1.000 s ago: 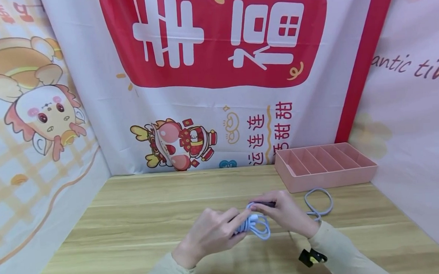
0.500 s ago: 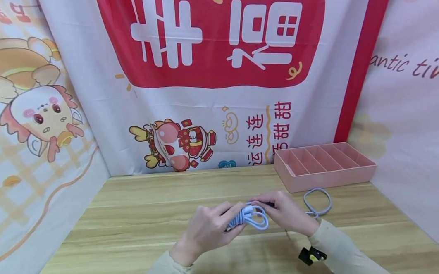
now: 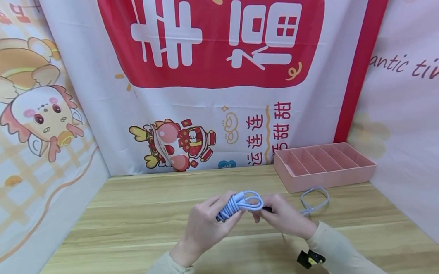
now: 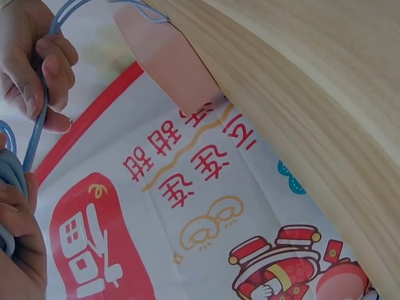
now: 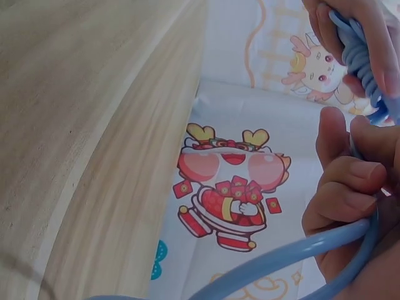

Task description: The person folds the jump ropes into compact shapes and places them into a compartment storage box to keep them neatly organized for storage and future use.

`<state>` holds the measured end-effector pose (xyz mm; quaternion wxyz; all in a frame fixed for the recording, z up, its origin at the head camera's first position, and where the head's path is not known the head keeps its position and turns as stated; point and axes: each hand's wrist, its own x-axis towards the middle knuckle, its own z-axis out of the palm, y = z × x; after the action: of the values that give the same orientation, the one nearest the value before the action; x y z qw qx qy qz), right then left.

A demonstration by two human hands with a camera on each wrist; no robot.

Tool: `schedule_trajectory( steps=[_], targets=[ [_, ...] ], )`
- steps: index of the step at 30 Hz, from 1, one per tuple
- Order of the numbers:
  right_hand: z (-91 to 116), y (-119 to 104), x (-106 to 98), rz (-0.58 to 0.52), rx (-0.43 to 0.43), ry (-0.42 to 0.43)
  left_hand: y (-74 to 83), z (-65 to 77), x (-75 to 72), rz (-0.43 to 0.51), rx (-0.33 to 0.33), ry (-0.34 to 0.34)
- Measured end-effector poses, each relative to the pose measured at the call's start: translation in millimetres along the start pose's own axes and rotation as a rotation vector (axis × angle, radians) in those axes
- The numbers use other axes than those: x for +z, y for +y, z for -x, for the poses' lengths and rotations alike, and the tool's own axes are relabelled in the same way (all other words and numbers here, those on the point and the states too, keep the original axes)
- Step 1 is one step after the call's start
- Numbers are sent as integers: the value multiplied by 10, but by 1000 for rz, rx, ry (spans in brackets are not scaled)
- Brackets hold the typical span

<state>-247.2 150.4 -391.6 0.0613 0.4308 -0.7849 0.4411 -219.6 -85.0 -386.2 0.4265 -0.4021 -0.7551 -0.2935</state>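
the coiled pale-blue smooth cable (image 3: pixel 228 209) had tilted upward since the earlier frame, clamped in the left grip (image 3: pixel 207 226) above the light wood-grain worktop (image 3: pixel 134 224); the right grip (image 3: pixel 283 216) clasped its slack strand (image 4: pixel 35 136), where a hard tug could have loosened the coil.

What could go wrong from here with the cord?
1. The coil could spring loose if the left grip slackens; nothing visible ties it.
2. The cord might slip or twist: it runs through the fingers of the right grip.
3. The loose loop on the table could snag on the nearby box if pulled.
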Motion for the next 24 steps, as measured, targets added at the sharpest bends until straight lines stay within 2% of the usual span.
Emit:
schedule_trajectory(
  steps=[5, 8, 18, 24],
  targets=[
    [-2, -52, 54, 39, -108, -42, 9, 19, 23, 27, -106, 32],
    [-4, -80, 71, 76, -173, -56, 15, 20, 30, 16, -170, 28],
    [-7, -140, 85, 69, -120, -98, 40, 7, 16, -10, -277, 1],
    [-9, -148, 95, 75, -93, -110, 27, -4, 8, -24, -335, -44]
  ],
)
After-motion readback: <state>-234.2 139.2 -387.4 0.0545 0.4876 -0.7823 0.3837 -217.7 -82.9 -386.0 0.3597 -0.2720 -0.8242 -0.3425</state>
